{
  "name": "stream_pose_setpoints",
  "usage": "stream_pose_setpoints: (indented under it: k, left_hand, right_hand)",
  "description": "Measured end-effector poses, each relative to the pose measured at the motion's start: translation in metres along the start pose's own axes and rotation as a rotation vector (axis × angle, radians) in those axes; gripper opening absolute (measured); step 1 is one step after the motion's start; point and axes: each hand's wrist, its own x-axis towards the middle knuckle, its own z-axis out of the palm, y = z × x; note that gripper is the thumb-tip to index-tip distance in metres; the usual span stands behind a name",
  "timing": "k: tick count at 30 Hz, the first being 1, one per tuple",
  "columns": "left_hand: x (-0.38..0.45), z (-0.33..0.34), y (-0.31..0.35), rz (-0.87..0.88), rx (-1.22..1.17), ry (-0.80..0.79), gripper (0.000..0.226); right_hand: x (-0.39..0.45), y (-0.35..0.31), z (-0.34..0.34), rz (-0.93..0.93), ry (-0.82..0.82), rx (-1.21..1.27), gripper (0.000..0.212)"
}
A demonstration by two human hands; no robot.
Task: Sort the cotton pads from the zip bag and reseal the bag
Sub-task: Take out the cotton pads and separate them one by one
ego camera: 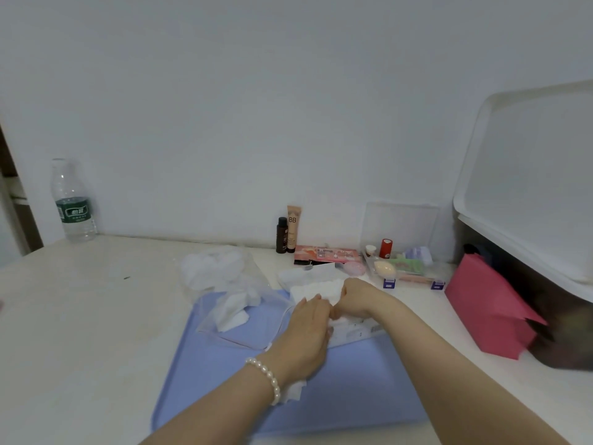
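As both hands pinch: pads crosswise.

The left hand covers most of a cotton pad on the blue tray. Both forearms are cut off at the near edge. The storage box runs off the right edge. Print on the far bottle label is unreadable.
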Motion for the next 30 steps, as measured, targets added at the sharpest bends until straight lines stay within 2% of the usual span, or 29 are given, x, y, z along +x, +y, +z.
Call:
stream_pose_setpoints:
  k: [1, 5, 10, 11, 13, 15, 18, 22, 24, 26, 28, 30]
  left_hand:
    - [0.000, 0.000, 0.001, -0.026, 0.010, -0.026, 0.029]
    - [-0.003, 0.000, 0.004, -0.102, 0.025, -0.079, 0.054]
    - [-0.001, -0.002, 0.007, -0.086, 0.122, -0.157, 0.063]
    - [0.000, -0.002, 0.008, -0.076, 0.171, -0.185, 0.065]
    - [0.002, -0.001, 0.007, -0.071, 0.242, -0.216, 0.068]
    - [0.003, 0.000, 0.007, -0.067, 0.264, -0.199, 0.070]
    - [0.000, -0.004, 0.008, -0.082, 0.196, -0.165, 0.066]
    - [-0.014, -0.038, 0.009, -0.069, -0.030, 0.036, 0.047]
    - [-0.025, -0.061, 0.003, -0.121, -0.108, 0.092, 0.042]
    - [-0.035, -0.081, -0.007, -0.230, -0.111, 0.079, 0.033]
    - [-0.048, -0.093, -0.015, -0.311, -0.133, -0.031, 0.022]
    - [-0.060, -0.095, -0.019, -0.337, -0.116, -0.165, 0.015]
  right_hand:
    - [0.000, 0.001, -0.001, -0.002, -0.011, 0.016, 0.032]
    - [-0.004, 0.002, -0.005, -0.002, -0.085, 0.073, 0.026]
    - [-0.001, 0.006, -0.004, -0.013, -0.125, 0.314, 0.035]
    - [0.000, 0.008, -0.002, -0.013, -0.135, 0.338, 0.043]
    - [-0.001, 0.006, 0.000, 0.005, -0.139, 0.293, 0.070]
    - [-0.005, 0.002, 0.004, 0.002, -0.091, 0.237, 0.079]
    - [-0.004, 0.003, 0.007, -0.008, 0.057, 0.201, 0.067]
    - [-0.013, 0.012, -0.007, 0.000, 0.239, -0.011, 0.027]
    - [-0.026, 0.012, -0.013, -0.020, 0.377, -0.027, 0.022]
    - [-0.044, 0.005, -0.011, -0.132, 0.522, 0.064, 0.024]
    - [-0.065, -0.010, 0.000, -0.245, 0.416, 0.164, 0.031]
    - [-0.077, -0.023, 0.023, -0.243, 0.188, 0.132, 0.030]
